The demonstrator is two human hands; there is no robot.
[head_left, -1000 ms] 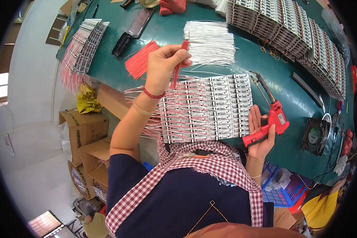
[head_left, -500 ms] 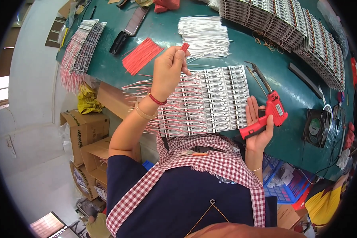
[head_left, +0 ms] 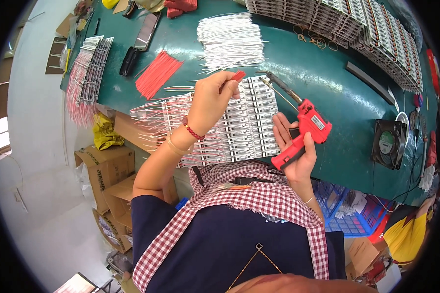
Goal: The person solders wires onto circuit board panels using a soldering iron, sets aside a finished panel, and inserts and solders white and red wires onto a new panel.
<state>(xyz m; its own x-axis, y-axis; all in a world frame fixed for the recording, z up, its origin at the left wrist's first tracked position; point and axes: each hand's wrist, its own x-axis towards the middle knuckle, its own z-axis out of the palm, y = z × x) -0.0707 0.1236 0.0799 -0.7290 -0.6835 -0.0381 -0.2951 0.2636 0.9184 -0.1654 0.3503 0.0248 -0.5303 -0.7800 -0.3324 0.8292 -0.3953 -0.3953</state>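
With our left hand pinching a short red wire and our right hand gripping the red pistol-shaped soldering gun, we judge its hot tip could scorch the panel of white circuit strips.

glossy red plastic soldering gun with metal tip, smooth painted green table.

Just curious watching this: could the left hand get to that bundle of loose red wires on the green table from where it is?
Probably yes. The left hand hovers over the white strip panel, pinching a red wire. The red wire bundle lies nearby to its left, with only bare table between.
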